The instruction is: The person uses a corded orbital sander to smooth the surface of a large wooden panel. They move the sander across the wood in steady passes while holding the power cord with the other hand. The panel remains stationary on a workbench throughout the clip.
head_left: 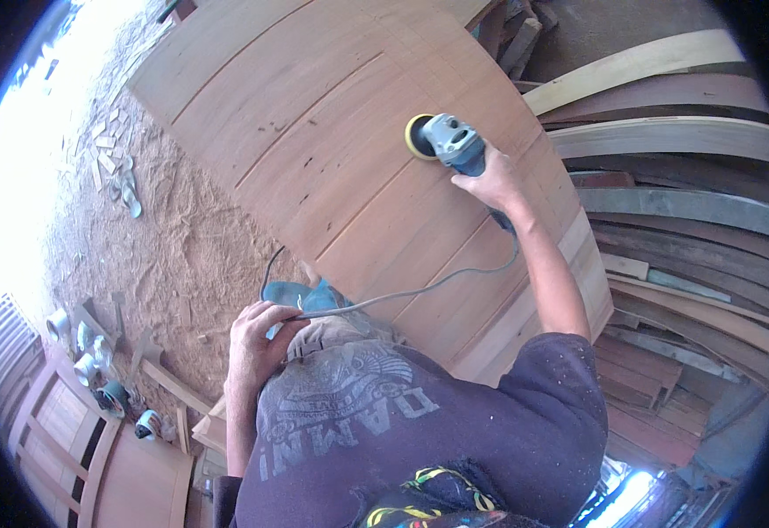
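Observation:
A broad wooden panel [349, 150] with long grooves between its boards lies in front of me. My right hand [495, 185] is wrapped round the body of a blue and grey angle grinder [457, 145]. Its round, yellow-edged pad [414, 138] is at the panel's surface, tilted; whether it touches I cannot tell. From the grinder's rear end a grey power cord [420, 293] curves back across the panel toward my body. Close to my waist, my left hand [261, 339] pinches that cord between thumb and fingers.
Long curved planks [666, 136] are stacked along the right side. Sandy ground [191, 220] stretches to the left, with sandals [126, 187] and small wood offcuts [103, 158] on it. At lower left are several roll-like items [85, 370] and a framed wooden panel [142, 475].

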`<state>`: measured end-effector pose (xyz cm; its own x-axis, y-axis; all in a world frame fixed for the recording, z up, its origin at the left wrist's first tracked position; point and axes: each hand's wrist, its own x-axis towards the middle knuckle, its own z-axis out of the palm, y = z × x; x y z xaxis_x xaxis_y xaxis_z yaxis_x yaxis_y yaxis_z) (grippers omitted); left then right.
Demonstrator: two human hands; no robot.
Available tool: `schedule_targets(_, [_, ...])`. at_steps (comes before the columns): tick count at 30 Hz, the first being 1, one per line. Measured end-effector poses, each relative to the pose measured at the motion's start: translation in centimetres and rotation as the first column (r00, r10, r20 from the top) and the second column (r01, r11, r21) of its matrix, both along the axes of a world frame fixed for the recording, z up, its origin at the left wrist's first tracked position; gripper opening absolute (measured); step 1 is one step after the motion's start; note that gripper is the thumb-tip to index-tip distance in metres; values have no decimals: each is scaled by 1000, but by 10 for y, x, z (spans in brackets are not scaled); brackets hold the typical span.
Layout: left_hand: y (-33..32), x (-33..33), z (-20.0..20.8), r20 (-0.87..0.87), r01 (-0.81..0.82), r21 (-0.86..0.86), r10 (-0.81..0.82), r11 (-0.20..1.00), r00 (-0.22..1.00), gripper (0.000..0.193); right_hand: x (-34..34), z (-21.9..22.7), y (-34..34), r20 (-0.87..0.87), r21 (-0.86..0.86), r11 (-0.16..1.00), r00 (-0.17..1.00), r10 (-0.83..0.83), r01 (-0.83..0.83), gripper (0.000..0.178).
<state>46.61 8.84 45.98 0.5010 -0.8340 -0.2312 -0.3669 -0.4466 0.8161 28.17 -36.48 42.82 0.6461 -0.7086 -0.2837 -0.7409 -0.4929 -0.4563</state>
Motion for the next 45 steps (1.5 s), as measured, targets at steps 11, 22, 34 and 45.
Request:
schedule_targets(11, [-77,5,-6,-25,174,-22,-175,984,984,17,-16,-24,-186,-53,35,971,971,-234,236,47])
schedule_targets(22, [7,9,1,58,-66,74,62,995,996,16,46,-2,118,-54,131,926,930,364,-355,59])
schedule_targets(34, [-47,26,-2,5,40,32,-41,999,999,15,29,-9,-15,46,-47,998,998,41,-39,45])
schedule_targets(45, [-118,32,0,-42,207,100,-204,973,978,15,-1,-32,-230,33,51,969,970,-243,241,62])
